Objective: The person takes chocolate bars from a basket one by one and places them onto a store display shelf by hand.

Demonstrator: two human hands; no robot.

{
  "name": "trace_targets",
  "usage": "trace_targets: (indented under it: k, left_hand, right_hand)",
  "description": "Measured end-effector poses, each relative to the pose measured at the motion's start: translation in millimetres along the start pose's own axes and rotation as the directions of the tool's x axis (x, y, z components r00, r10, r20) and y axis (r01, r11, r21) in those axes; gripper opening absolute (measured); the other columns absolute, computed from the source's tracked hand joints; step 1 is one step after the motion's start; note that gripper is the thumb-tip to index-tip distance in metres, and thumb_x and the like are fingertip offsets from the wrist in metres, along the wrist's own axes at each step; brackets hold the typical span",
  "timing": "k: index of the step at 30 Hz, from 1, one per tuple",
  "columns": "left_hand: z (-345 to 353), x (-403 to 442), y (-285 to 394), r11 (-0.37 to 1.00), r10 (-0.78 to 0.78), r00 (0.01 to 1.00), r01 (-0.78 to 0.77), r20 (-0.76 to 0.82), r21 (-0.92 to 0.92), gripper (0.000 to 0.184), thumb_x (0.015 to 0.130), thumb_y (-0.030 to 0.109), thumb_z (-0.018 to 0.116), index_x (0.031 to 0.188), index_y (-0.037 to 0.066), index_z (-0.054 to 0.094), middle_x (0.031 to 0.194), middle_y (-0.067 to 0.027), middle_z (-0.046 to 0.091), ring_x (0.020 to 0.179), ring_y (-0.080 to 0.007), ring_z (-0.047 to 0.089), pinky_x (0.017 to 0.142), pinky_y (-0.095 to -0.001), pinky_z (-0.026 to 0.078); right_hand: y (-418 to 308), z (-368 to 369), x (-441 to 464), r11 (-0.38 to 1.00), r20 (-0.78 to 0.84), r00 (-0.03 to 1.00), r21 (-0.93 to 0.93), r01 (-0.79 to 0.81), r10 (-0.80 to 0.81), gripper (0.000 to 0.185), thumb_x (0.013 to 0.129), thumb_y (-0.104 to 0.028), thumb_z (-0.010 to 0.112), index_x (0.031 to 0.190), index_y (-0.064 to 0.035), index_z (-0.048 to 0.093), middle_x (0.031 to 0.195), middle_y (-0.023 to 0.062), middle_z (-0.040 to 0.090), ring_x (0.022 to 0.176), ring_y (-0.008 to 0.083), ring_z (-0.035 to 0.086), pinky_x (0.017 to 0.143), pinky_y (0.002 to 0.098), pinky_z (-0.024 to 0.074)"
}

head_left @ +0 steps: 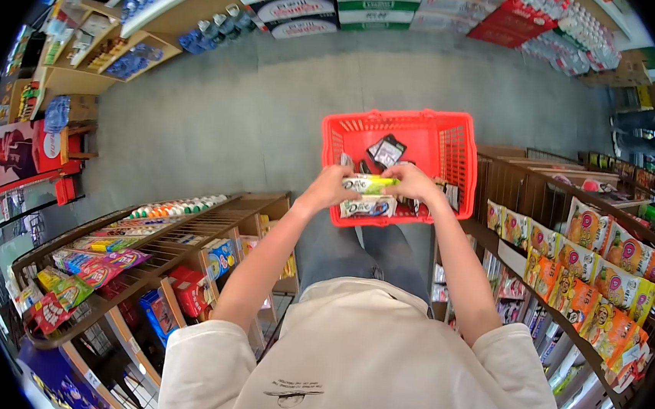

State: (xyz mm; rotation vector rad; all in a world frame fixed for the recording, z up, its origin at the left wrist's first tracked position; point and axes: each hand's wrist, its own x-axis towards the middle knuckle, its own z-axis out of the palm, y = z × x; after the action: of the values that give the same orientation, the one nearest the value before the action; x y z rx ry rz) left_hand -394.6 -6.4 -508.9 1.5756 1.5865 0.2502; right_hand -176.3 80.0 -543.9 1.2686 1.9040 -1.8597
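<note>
A red plastic basket (397,118) is in front of my legs, with a dark package with a pale label (386,151) and other small items inside. Over its near side, my left hand (330,187) grips the left end of a green and white Dove packet (367,184). The fingers of my right hand (412,183) are closed on that packet's right end. Just below the green packet is a white and brown Dove packet (368,207), close to my left fingers; whether they also hold it is unclear.
Candy shelves (178,248) stand at my left, and a rack of snack bags (583,275) at my right. Stacked drink cases (378,5) line the far side of the grey floor (275,85). A person's dark-clothed legs (645,129) show at the far right.
</note>
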Motion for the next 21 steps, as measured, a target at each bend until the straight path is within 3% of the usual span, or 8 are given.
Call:
trace_targets:
  k: [2,3,5,7,11,13,17,21]
  left_hand:
    - [-18,-20,11,0.897,-0.139,0.982,0.178,0.124,-0.405,0.036,0.073,0.015,0.073,0.099,-0.007,0.059,0.080,-0.0151,0.065,0.072,-0.0212,0.064,0.067,-0.0335,0.053]
    - [-25,-29,17,0.902,-0.137,0.986,0.163,0.093,-0.399,0.036,0.073,0.015,0.073,0.099,-0.007,0.059,0.080,-0.0151,0.065,0.072,-0.0212,0.064,0.067,-0.0335,0.053]
    - [-36,-47,28,0.589,-0.193,0.980,0.157,0.051,-0.793,0.028,0.083,0.014,0.067,0.100,-0.006,0.059,0.080,-0.0106,0.065,0.069,-0.0148,0.062,0.062,-0.0288,0.053]
    - [-53,-64,48,0.573,-0.183,0.982,0.076,-0.037,-0.816,0.022,0.088,0.011,0.060,0.103,-0.006,0.059,0.084,-0.0099,0.066,0.069,-0.0145,0.063,0.060,-0.0265,0.053]
    - [-71,-89,71,0.506,-0.211,0.936,-0.143,-0.282,-0.851,0.026,0.092,0.014,0.054,0.108,-0.006,0.058,0.088,-0.0121,0.065,0.074,-0.0168,0.065,0.065,-0.0288,0.055]
    - [-79,-102,81,0.401,-0.211,0.910,-0.254,-0.358,-0.880,0.028,0.092,0.015,0.052,0.110,-0.006,0.057,0.096,-0.0123,0.065,0.080,-0.0181,0.065,0.069,-0.0298,0.056]
    - [-83,-128,99,0.376,-0.314,0.721,-0.504,-0.618,-0.778,0.024,0.093,0.014,0.051,0.103,-0.007,0.058,0.093,-0.0132,0.065,0.076,-0.0197,0.066,0.066,-0.0314,0.056]
    - [-93,-162,114,0.387,-0.386,0.532,-0.648,-0.754,-0.656,0.024,0.093,0.015,0.052,0.101,-0.007,0.059,0.090,-0.0144,0.065,0.073,-0.0201,0.066,0.066,-0.0319,0.056]
  right_hand:
    - [-26,-15,-29,0.971,0.037,0.999,0.239,-0.002,-0.007,0.034,0.074,-0.009,0.073,0.104,0.0014,0.062,0.092,0.0066,0.066,0.081,0.0134,0.061,0.070,0.0264,0.0488]
    - [-44,-22,-44,0.929,0.069,0.997,0.366,-0.053,0.029,0.032,0.076,-0.009,0.072,0.104,0.0020,0.062,0.092,0.0068,0.066,0.081,0.0128,0.061,0.070,0.0252,0.0485]
    - [-67,-31,-59,0.909,0.062,0.998,0.418,0.002,-0.030,0.029,0.078,-0.011,0.071,0.102,0.0017,0.063,0.092,0.0075,0.065,0.080,0.0130,0.061,0.068,0.0253,0.0496]
    - [-83,-35,-66,0.886,0.069,0.993,0.461,0.050,-0.092,0.026,0.079,-0.012,0.070,0.101,0.0014,0.064,0.092,0.0082,0.065,0.079,0.0132,0.062,0.067,0.0253,0.0506]
    - [-133,-42,-78,0.795,-0.096,0.979,0.572,0.201,-0.178,0.024,0.083,-0.011,0.066,0.101,0.0041,0.061,0.091,0.0091,0.065,0.074,0.0128,0.061,0.063,0.0248,0.0507]
    - [-157,-46,-83,0.785,-0.111,0.961,0.558,0.270,-0.252,0.024,0.086,-0.012,0.062,0.104,0.0047,0.059,0.093,0.0088,0.063,0.079,0.0143,0.060,0.067,0.0282,0.0497]
    - [-196,-48,-99,0.789,0.036,0.889,0.477,0.387,-0.457,0.027,0.089,-0.008,0.056,0.111,0.0070,0.056,0.097,0.0111,0.063,0.082,0.0162,0.061,0.073,0.0295,0.0517]
    - [-226,-36,-113,0.783,0.184,0.800,0.414,0.464,-0.571,0.029,0.088,-0.006,0.057,0.114,0.0080,0.056,0.097,0.0104,0.065,0.084,0.0155,0.063,0.069,0.0278,0.0544]
